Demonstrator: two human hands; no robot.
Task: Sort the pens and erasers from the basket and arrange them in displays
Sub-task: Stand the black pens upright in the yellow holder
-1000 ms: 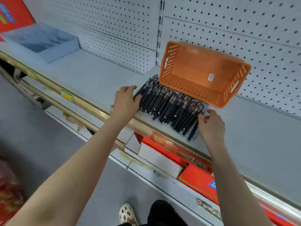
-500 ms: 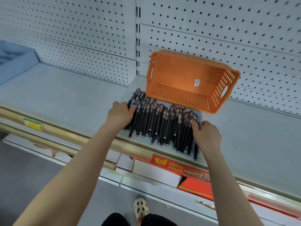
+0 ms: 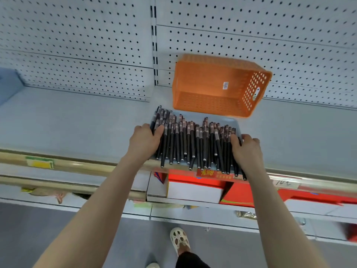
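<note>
The shelf (image 3: 77, 122) stretches wide on both sides of the work, backed by pegboard (image 3: 77, 45). The basket (image 3: 202, 78) lies tipped on its side against the pegboard, mouth toward the person, just behind the pens (image 3: 193, 144). A second ago the pens ran aslant. Now they lie side by side, squarer to the front rail (image 3: 87, 165), and many tips overhang it above the red boxes (image 3: 195, 190) on the shelf below.

The left hand (image 3: 144, 144) cups the row's left end, thumb laid over the pens and fingers curled round the outermost ones. The right hand (image 3: 248, 151) holds the right end the same way. Both have closed in since the earlier frame, when their fingers only touched the ends.
</note>
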